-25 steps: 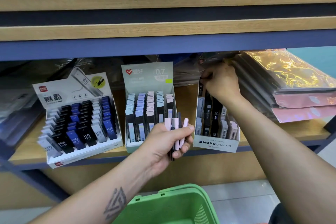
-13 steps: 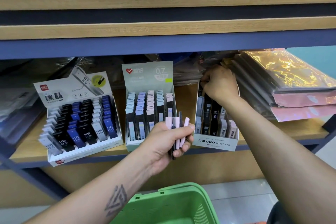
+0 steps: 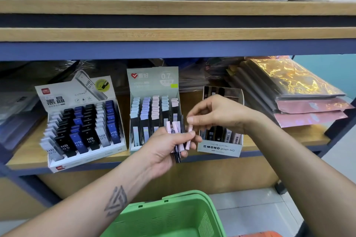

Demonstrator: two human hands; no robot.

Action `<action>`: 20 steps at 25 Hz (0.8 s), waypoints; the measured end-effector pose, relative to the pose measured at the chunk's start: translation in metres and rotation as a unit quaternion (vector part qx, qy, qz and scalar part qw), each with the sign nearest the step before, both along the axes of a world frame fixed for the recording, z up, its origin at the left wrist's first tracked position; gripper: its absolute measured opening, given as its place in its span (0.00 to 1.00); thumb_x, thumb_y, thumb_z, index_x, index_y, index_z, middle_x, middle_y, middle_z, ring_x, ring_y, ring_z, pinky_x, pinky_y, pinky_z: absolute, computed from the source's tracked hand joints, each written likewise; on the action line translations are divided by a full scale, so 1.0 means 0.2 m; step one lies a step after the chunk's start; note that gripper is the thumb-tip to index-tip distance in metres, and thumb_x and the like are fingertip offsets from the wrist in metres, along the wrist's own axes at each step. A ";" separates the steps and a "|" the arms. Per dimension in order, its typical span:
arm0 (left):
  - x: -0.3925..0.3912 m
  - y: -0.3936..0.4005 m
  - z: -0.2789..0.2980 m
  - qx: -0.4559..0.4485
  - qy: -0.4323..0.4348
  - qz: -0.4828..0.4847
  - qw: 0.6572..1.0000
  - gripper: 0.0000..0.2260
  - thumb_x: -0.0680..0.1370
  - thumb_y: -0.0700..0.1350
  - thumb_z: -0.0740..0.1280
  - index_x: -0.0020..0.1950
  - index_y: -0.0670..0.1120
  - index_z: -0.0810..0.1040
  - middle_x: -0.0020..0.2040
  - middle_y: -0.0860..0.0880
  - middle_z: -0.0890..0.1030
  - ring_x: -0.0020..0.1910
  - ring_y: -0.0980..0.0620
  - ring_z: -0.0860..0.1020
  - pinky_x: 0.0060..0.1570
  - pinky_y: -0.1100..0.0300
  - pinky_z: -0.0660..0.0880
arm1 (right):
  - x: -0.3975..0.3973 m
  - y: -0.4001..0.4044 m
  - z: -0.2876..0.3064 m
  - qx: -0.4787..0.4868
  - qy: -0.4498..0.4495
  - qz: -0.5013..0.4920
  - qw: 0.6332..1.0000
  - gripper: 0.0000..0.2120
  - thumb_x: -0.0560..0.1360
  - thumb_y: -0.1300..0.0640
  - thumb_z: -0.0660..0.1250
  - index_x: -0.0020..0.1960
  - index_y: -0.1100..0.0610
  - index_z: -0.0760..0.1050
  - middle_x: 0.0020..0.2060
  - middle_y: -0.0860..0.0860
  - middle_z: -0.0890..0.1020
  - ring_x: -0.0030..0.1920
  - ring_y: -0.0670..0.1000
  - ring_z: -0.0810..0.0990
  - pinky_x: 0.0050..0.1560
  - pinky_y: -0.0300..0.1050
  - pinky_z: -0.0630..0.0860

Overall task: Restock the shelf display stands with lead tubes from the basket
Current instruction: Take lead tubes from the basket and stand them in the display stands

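Black and blue first, far left: the HB 0.5 stand [image 3: 82,127] sits packed, tubes leaning back in tidy ranks. Next along, the pastel 0.7 stand [image 3: 154,109], rows full at the back, its right-most column thinner. In front of its right side is my left hand [image 3: 165,148], fingers and thumb curled round a small fan of lead tubes [image 3: 178,136], mostly pale pink with a dark one among them. They stand roughly upright, long axes running up and a touch to the right, tops poking clear above my thumb.

Just right of that, my right hand [image 3: 215,113] hangs over the bundle, thumb and forefinger pinched on the top of the outermost pink tube [image 3: 189,136], the other fingers loosely bent. I can't say for sure whether that tube is already free of my left hand; its lower end looks to lie against my left fingers.

Here's what matters: the MONO graph stand [image 3: 221,148] lies right behind and below my right hand, nearer to it than to the left. So I reckon the tube goes up along its own axis, then right and back into a slot. The green basket [image 3: 173,215] waits below, between my forearms.
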State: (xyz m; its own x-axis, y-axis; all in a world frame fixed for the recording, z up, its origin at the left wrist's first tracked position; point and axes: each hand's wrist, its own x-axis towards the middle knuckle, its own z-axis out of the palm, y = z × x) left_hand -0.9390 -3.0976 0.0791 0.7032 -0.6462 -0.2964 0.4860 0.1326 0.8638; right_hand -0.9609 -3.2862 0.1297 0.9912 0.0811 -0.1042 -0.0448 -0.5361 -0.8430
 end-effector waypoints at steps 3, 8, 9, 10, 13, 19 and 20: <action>-0.02 0.00 0.01 0.004 -0.001 0.007 1.000 0.08 0.77 0.33 0.69 0.56 0.34 0.80 0.47 0.34 0.84 0.36 0.48 0.83 0.26 0.65 0.76 | -0.03 0.00 -0.03 0.058 0.004 -0.018 0.998 0.07 0.73 0.62 0.76 0.51 0.63 0.85 0.44 0.62 0.85 0.42 0.53 0.83 0.47 0.45 0.81; -0.03 0.01 0.02 0.003 0.028 0.027 0.999 0.08 0.80 0.35 0.66 0.58 0.34 0.78 0.48 0.33 0.84 0.34 0.47 0.84 0.25 0.65 0.75 | -0.09 -0.08 -0.03 0.150 -0.017 -0.070 0.986 0.08 0.73 0.72 0.72 0.52 0.68 0.83 0.42 0.62 0.85 0.45 0.58 0.85 0.48 0.45 0.84; -0.02 0.01 0.03 0.003 0.025 0.034 0.999 0.07 0.79 0.34 0.66 0.56 0.34 0.78 0.47 0.33 0.84 0.32 0.48 0.82 0.24 0.66 0.73 | -0.10 -0.09 -0.03 0.146 -0.019 -0.071 0.987 0.08 0.73 0.72 0.72 0.51 0.68 0.82 0.43 0.64 0.85 0.45 0.58 0.86 0.47 0.44 0.84; -0.02 0.01 0.02 -0.001 0.025 0.041 0.999 0.06 0.79 0.34 0.66 0.55 0.34 0.78 0.46 0.33 0.84 0.30 0.49 0.79 0.22 0.66 0.70 | -0.12 -0.10 -0.03 0.140 -0.017 -0.069 0.988 0.08 0.73 0.72 0.72 0.51 0.69 0.82 0.44 0.66 0.84 0.45 0.59 0.86 0.46 0.43 0.84; -0.01 0.00 0.02 -0.009 0.028 0.060 0.998 0.08 0.79 0.34 0.67 0.56 0.32 0.77 0.40 0.35 0.82 0.26 0.52 0.73 0.20 0.67 0.65 | -0.15 -0.12 -0.02 0.093 -0.005 -0.050 0.994 0.07 0.73 0.68 0.74 0.51 0.66 0.83 0.45 0.66 0.85 0.45 0.58 0.86 0.43 0.41 0.82; -0.02 -0.06 0.00 -0.002 0.008 0.051 0.999 0.10 0.78 0.39 0.70 0.52 0.31 0.78 0.36 0.37 0.80 0.26 0.53 0.71 0.20 0.67 0.62 | -0.15 -0.06 -0.06 -0.020 -0.046 0.032 0.998 0.10 0.72 0.62 0.77 0.52 0.61 0.82 0.44 0.59 0.86 0.43 0.53 0.85 0.48 0.44 0.82; -0.02 -0.06 0.01 -0.016 0.018 0.055 0.998 0.09 0.79 0.40 0.69 0.50 0.32 0.78 0.37 0.37 0.80 0.25 0.52 0.71 0.20 0.67 0.62 | -0.15 -0.06 -0.06 -0.018 -0.046 0.035 0.998 0.11 0.72 0.65 0.77 0.53 0.61 0.81 0.44 0.59 0.86 0.43 0.53 0.85 0.47 0.44 0.82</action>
State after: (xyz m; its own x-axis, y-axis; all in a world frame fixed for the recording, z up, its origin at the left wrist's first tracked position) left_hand -0.9439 -3.1100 0.0802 0.7598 -0.5747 -0.3041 0.4980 0.2137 0.8404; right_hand -0.9903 -3.2981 0.1183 0.9888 0.1480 -0.0167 0.0708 -0.5655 -0.8217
